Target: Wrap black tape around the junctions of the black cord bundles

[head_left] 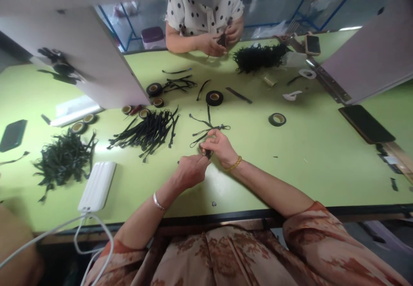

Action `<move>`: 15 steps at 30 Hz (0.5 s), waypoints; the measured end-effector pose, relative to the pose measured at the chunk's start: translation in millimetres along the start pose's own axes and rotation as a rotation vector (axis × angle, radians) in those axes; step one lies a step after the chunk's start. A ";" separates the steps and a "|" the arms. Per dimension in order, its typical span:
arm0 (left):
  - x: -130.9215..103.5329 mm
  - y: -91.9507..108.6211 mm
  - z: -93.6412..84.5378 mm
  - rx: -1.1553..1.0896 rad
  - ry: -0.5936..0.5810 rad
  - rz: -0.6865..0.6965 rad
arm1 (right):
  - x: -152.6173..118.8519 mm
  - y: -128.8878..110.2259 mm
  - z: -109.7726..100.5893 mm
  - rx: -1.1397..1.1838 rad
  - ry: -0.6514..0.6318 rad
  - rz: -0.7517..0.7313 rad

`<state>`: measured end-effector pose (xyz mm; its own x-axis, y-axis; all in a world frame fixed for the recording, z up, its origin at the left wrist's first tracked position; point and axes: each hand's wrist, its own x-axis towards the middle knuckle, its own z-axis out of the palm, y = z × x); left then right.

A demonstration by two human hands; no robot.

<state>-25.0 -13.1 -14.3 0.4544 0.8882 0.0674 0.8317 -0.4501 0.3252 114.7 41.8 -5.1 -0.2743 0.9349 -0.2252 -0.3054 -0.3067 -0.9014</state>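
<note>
My left hand (193, 170) and my right hand (222, 148) meet over the table near its front edge, both closed. Between their fingertips is a small roll of black tape (204, 149), gripped by my right hand. A dark strand shows at my left fingertips, apparently a short black cable, mostly hidden by the fingers. Just beyond my hands lie several loose black cables (206, 127) with looped ends. To their left is a large bunch of black cables (148, 132). A thick roll of black tape (214, 98) lies farther back, and another tape roll (277, 119) is to the right.
Across the green table (309, 170), a co-worker's hands (219, 41) hold a dark item beside a black cable heap (258, 57). At left are a white power bank (97, 185) with a cord and another cable pile (64, 159). A phone (366, 124) lies right. White panels flank the space.
</note>
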 end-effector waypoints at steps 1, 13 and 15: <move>0.3 -0.6 -0.2 -0.042 0.016 -0.035 | -0.7 -3.2 -0.4 0.025 -0.008 -0.031; 8.0 -23.1 -10.5 -1.117 0.302 -0.517 | -5.6 -7.5 -9.8 -0.120 -0.200 -0.230; 8.0 -22.9 -9.9 -1.325 0.316 -0.533 | -4.3 -5.1 -9.7 -0.133 -0.239 -0.195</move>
<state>-43.5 5.2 -11.9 -0.0393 0.9804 -0.1928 -0.1003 0.1881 0.9770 126.3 41.1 -3.1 -0.4331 0.9007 0.0352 -0.2557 -0.0853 -0.9630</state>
